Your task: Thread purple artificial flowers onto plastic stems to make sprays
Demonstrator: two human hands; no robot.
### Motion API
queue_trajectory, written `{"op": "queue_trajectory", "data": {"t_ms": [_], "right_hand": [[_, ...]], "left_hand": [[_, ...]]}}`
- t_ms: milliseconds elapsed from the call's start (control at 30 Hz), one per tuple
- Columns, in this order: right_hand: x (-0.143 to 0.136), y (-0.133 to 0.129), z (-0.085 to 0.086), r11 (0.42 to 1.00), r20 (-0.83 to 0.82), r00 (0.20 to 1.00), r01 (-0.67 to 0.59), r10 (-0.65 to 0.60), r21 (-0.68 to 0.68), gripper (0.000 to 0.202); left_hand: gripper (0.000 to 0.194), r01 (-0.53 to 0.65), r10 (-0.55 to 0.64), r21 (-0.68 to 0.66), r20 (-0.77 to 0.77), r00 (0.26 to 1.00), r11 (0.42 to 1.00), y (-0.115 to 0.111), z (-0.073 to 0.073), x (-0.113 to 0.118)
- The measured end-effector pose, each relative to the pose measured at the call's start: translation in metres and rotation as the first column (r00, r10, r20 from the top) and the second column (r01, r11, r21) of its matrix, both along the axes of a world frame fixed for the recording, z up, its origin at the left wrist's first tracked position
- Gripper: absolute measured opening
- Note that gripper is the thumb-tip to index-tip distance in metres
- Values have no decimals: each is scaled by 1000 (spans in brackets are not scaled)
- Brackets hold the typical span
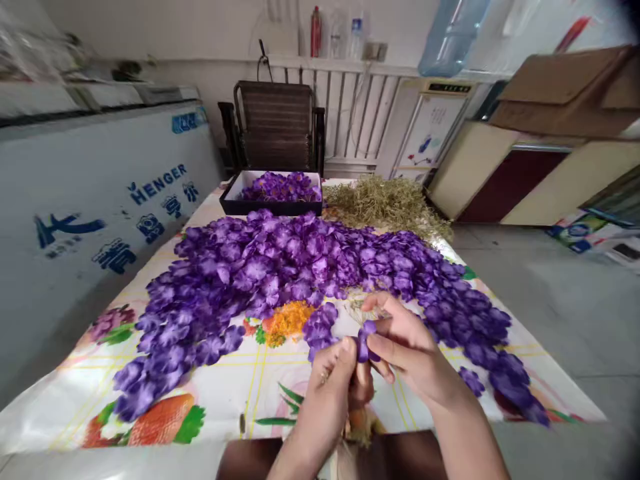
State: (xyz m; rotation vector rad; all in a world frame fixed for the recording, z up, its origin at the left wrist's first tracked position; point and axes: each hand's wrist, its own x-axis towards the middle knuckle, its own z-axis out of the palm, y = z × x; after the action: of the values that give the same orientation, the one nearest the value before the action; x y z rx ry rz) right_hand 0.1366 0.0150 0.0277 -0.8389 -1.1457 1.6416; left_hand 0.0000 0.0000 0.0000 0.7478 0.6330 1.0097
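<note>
Near the front of the table, a small purple flower (367, 339) is pinched between my two hands. My left hand (327, 387) is closed, its thumb and fingertips on the flower's left side. From the other side, my right hand (413, 350) grips the petals with thumb and forefinger. The fingers hide the flower's base. Just left of the fingertips lies a small group of purple petals (320, 328), with a heap of orange threads (289, 322) beyond it. Thin pale stems (357, 303) lie behind my right fingers.
Purple flowers (280, 260) are spread in a wide arc across the flowered tablecloth (220, 400). At the back stand a black-edged box (273, 208) of flowers and a pile of dry greenish stems (385, 203). A folding chair (275, 127) is behind the table, a white freezer (100, 200) at left.
</note>
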Motion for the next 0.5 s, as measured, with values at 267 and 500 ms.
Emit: {"op": "queue_trajectory", "data": {"t_ms": [267,500], "right_hand": [[-7,3,3,993,54,993,102,-105,53,16],[-16,4,3,999,-32,999,31,-30,41,15]], "left_hand": [[43,38,-36,-23,80,996,999,3,4,3],[32,-69,70,-31,39,997,997,4,10,-4]]}}
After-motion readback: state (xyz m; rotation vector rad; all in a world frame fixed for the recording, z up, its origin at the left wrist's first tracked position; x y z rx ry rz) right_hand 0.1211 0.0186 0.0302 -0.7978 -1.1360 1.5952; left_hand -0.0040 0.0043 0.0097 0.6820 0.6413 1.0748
